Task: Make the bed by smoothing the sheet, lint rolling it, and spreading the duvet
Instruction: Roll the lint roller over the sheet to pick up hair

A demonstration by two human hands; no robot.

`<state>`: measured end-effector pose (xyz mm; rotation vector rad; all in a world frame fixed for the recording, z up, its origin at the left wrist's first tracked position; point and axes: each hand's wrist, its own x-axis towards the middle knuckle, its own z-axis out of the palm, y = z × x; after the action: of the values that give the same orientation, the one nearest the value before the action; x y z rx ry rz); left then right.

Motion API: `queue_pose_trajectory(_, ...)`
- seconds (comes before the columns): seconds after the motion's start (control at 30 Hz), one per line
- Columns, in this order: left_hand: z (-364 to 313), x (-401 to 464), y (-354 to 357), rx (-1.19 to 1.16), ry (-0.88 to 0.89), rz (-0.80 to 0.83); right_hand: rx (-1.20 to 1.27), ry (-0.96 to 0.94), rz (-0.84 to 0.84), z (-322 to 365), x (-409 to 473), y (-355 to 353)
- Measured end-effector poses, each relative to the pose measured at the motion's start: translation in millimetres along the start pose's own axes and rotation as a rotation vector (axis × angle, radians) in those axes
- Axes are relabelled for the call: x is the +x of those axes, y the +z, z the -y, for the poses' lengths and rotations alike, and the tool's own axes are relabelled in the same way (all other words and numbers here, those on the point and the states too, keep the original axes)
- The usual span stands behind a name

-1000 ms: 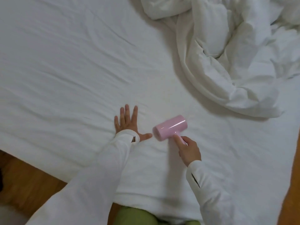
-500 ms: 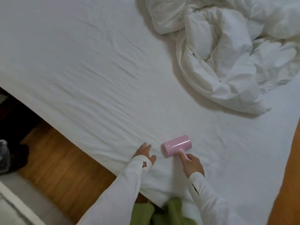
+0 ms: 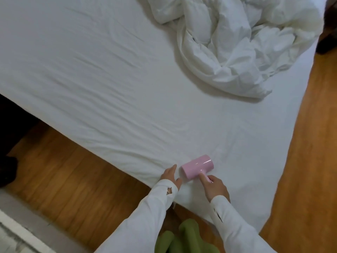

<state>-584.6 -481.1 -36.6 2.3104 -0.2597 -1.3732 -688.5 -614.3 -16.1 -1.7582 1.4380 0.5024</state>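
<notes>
A white sheet covers the bed, creased across its left and middle. The white duvet lies crumpled in a heap at the far right. A pink lint roller rests on the sheet near the bed's near corner. My right hand grips its thin pink handle, forefinger stretched along it toward the drum. My left hand lies flat on the sheet at the bed's edge, just left of the roller, fingers straight.
Wooden floor shows left of the bed and along its right side. A dark object stands at the far left. Green trouser legs show at the bottom. Another dark shape sits at the upper right.
Both hands and the roller have drawn back toward the bed's near edge. My view has shifted so more floor shows at the left.
</notes>
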Motion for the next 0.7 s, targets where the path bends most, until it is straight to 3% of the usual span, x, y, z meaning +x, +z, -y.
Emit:
queue_pose_trajectory(0.23, 0, -39, 31, 0.005, 0.098, 0.034, 0.155, 0.026, -0.091, -52, -54, -2)
queue_pose_trajectory(0.5, -7, -89, 63, -0.175, 0.083, -0.005, 0.288, -0.064, -0.093, -97, -110, -15)
queue_pose_trajectory(0.7, -18, -123, 64, -0.492, -0.049, -0.194, 0.272, -0.216, 0.019, -90, -119, -26)
